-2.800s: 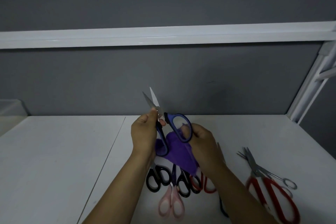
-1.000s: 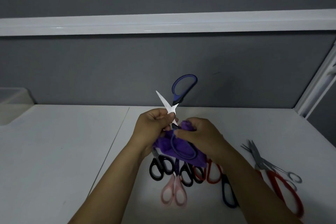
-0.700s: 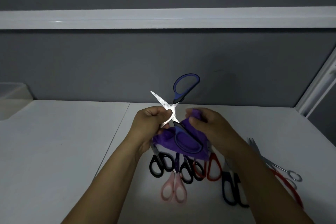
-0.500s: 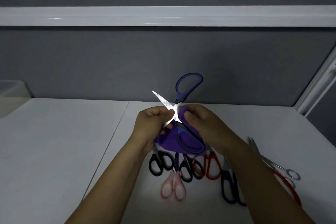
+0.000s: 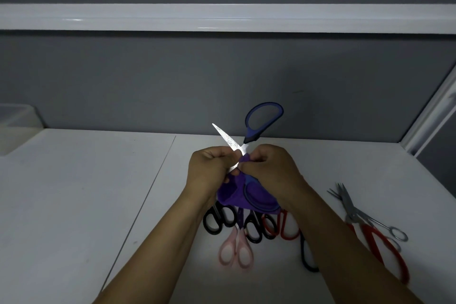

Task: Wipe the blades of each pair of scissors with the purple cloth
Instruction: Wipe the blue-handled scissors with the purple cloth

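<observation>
1. The left hand (image 5: 209, 170) curls its fingers round one blade of the blue scissors (image 5: 226, 138), above the bench (image 5: 86, 192)
2. The right hand (image 5: 270, 168) pinches the cloth (image 5: 233, 194) between its fingers at their pivot
3. Beneath lie other scissors (image 5: 237, 238)

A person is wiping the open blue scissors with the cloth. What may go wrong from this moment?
1. The blue scissors are wide open and the left hand grips right beside a bare blade; a slip may cut the fingers.
2. The right hand pinches only a small fold of the purple cloth near the pivot, so skin may touch the edge.
</observation>
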